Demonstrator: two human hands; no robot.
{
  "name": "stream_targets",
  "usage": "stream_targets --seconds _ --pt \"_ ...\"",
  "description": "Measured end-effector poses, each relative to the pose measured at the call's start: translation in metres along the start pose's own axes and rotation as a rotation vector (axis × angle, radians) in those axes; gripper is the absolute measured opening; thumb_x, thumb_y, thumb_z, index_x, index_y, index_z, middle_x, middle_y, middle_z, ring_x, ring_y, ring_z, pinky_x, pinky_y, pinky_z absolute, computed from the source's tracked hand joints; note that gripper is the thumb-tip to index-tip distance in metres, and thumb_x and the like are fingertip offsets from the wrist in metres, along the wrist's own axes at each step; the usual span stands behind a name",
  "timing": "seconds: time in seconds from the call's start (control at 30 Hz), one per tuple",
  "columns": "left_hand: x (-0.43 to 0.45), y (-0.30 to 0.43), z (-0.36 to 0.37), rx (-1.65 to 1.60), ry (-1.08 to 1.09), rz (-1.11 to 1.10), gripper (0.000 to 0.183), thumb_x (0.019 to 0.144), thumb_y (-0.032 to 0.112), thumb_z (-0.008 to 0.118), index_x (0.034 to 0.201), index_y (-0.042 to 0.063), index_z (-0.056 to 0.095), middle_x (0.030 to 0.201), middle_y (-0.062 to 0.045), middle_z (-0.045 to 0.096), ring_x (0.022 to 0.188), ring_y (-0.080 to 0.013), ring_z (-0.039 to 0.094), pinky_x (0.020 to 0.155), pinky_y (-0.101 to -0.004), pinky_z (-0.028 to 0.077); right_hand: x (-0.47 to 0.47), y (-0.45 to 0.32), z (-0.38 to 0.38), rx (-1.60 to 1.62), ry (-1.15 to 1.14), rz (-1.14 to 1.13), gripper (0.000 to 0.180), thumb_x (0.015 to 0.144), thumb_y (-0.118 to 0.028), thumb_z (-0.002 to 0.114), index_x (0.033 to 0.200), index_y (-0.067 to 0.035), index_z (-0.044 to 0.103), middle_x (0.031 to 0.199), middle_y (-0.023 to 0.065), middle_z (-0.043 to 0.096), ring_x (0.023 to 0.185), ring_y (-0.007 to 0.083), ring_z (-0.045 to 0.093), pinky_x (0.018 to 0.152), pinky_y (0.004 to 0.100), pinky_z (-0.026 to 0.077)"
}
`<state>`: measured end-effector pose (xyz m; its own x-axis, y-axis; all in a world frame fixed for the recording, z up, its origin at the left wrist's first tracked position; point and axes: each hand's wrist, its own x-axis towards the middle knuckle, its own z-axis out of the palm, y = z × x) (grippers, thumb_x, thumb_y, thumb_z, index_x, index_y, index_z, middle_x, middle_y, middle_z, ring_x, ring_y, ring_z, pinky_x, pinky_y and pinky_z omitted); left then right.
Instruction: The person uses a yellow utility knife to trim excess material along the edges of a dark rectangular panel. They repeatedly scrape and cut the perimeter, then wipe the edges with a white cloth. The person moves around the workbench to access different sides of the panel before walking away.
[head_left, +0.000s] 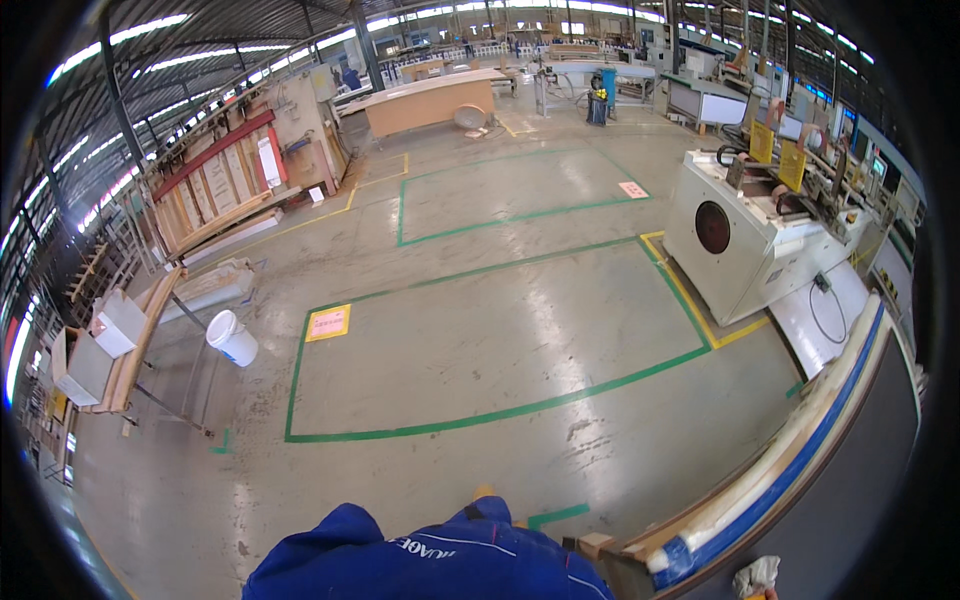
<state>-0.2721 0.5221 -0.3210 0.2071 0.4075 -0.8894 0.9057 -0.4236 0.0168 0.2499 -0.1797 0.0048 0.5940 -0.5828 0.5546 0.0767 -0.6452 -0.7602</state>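
Note:
At the bottom edge on the right, a sliver of my right hand (771, 594) shows against a crumpled pale cloth (756, 574); most of the hand is cut off. The cloth lies over a dark grey panel (817, 495). Beside this panel runs a long padded edge with a blue strip (795, 457) and whitish wrapping. My left hand is out of view. Blue workwear (435, 559) covers my body at the bottom. Before me is a grey floor (495, 360) marked with green tape.
To the left, a white bucket (232, 339) stands near a rack carrying boards and cardboard boxes (84, 367). A white machine (739, 232) with yellow plates is at right. Farther back are a clamp rack of wood pieces (217, 176) and a long brown workbench (431, 105).

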Motion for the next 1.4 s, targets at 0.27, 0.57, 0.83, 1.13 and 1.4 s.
stream_targets --seconds 0.27,0.57,0.83,1.13,1.4 --pt "0.129 0.139 -0.163 0.344 -0.132 0.432 0.033 0.086 0.031 0.056 0.1 0.006 0.071 0.104 -0.025 0.068 0.1 -0.0417 0.064 0.085 -0.0485 0.05 -0.024 -0.12 0.143 0.431 -0.032 0.105 0.021 0.093 -0.009 0.056 0.112 -0.002 0.061 0.107 0.0125 0.062 0.101 0.0243 0.061 0.088 0.0359 0.051" --pt "0.002 0.593 -0.437 -0.416 0.313 1.11 0.026 0.099 0.021 0.057 0.109 -0.001 0.066 0.097 -0.011 0.072 0.092 -0.0171 0.067 0.081 -0.0314 0.051 -0.046 -0.32 0.368 0.676 -0.584 0.195 0.017 0.089 0.005 0.065 0.093 -0.006 0.053 0.107 0.0098 0.067 0.103 0.0164 0.063 0.085 0.0255 0.048" --pt "-0.178 0.869 -0.444 -0.379 -0.342 1.676 0.036 0.092 0.02 0.068 0.123 0.002 0.061 0.107 -0.007 0.068 0.094 -0.0171 0.063 0.089 -0.0308 0.049 -0.009 -0.29 0.423 0.748 -0.511 0.214 0.022 0.088 0.013 0.062 0.09 -0.006 0.052 0.097 0.0074 0.063 0.104 0.0204 0.067 0.087 0.0282 0.05" --pt "-0.175 1.083 -0.364 0.026 -0.24 1.5 0.017 0.085 0.015 0.077 0.083 0.002 0.066 0.087 -0.003 0.067 0.077 -0.0068 0.057 0.071 -0.0239 0.047 0.133 -0.166 0.462 0.306 -0.283 0.081 0.016 0.09 0.0 0.064 0.106 -0.002 0.061 0.111 0.0123 0.068 0.095 0.0205 0.068 0.08 0.0305 0.053" --pt "-0.202 1.24 -0.311 -0.343 -0.723 1.239 0.009 0.094 0.013 0.067 0.092 0.004 0.063 0.09 -0.003 0.067 0.081 -0.0055 0.06 0.071 -0.021 0.048 0.254 -0.095 0.514 0.561 -0.457 0.428 0.035 0.106 -0.023 0.044 0.118 0.001 0.066 0.061 -0.0021 0.054 0.054 0.0047 0.046 0.053 0.0193 0.036"
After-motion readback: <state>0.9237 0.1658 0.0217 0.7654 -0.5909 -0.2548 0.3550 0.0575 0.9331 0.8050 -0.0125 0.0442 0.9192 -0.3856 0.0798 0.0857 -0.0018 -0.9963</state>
